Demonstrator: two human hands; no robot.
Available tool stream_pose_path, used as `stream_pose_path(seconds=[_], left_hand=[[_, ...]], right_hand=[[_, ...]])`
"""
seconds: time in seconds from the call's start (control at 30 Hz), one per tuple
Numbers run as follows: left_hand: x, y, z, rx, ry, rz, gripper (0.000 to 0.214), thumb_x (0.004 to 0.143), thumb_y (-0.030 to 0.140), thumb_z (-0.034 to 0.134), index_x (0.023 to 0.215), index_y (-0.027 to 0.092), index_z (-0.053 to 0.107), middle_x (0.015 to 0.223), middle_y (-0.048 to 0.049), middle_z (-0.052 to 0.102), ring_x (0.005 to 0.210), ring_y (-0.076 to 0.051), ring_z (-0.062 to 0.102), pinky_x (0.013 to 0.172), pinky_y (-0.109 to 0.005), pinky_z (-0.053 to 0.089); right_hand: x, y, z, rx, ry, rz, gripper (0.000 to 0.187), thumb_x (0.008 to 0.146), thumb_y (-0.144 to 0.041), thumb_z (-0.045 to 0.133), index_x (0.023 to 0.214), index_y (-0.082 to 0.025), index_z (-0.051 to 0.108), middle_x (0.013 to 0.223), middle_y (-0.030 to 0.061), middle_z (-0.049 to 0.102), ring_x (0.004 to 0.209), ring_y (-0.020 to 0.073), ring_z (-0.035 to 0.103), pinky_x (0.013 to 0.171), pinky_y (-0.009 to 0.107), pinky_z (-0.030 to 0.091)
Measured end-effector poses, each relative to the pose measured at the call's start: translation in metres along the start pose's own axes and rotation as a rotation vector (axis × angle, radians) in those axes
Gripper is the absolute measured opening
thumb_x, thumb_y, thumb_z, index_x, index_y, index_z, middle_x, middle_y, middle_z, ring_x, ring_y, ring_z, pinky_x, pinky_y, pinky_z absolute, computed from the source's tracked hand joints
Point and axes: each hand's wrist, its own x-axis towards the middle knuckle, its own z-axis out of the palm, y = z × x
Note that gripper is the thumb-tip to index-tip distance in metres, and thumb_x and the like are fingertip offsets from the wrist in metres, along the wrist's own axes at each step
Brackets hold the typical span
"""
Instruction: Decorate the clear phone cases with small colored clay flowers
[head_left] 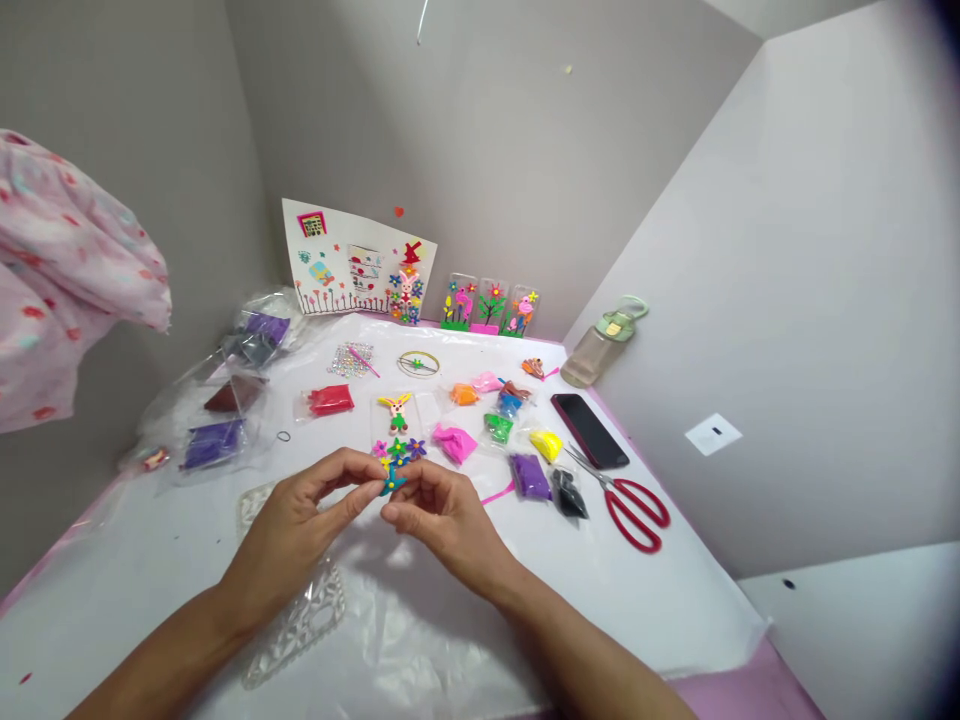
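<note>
You've got a small blue clay piece [392,480] pinched right between your two hands, just above the table [675,610], and that's where the risk sits: it looks soft, so a firm squeeze would likely flatten its shape or smear the little spot of another colour on it. Your left hand [300,520] is nearly closed, thumb and forefinger curled in narrow onto the left side of the piece, other fingers tucked under. Below that wrist lies a clear patterned phone case [300,620] on crinkled plastic; a dropped forearm could crack it or drag it off the near edge. Straight ahead of your fingertips, just beyond them, sits the decorated clear case [397,425] with its bunny and flowers; if you reach over it carelessly, a knuckle could knock those loose. Your right hand [439,515] is closed down tight too, fingertips meeting the piece from the right, so both hands share the hold and neither one has it alone; let go on one side and it may tumble. Right of that hand lie pink [455,442], purple [529,476] and black [568,492] clay packets, then red scissors [626,505] and a phone [589,429]; sweep your elbow outward and those scissors could slide.
</note>
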Motion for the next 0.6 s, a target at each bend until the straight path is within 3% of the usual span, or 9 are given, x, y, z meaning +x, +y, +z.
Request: stream_pose_path(seconds=[0.4,0.6], left_hand=[[0.001,0.006,0.008,0.012,0.005,0.019,0.027,0.09,0.053,0.068,0.092,0.028,0.075,0.093,-0.0002,0.075,0.09,-0.022,0.07,0.089,-0.03,0.056],[0.031,-0.003,-0.018,0.066,0.066,0.019,0.03,0.087,0.055,0.071,0.096,0.027,0.074,0.098,-0.0014,0.076,0.094,-0.022,0.071,0.089,-0.03,0.056]], right_hand=[[0.0,-0.005,-0.002,-0.026,0.02,0.054,0.03,0.085,-0.045,0.074,0.08,-0.016,0.065,0.073,0.0003,0.064,0.068,0.0115,0.058,0.067,0.024,0.046],[-0.005,-0.021,-0.015,-0.038,0.033,0.061,0.042,0.09,-0.058,0.069,0.091,-0.015,0.067,0.078,0.0029,0.068,0.066,0.0117,0.058,0.067,0.024,0.048]])
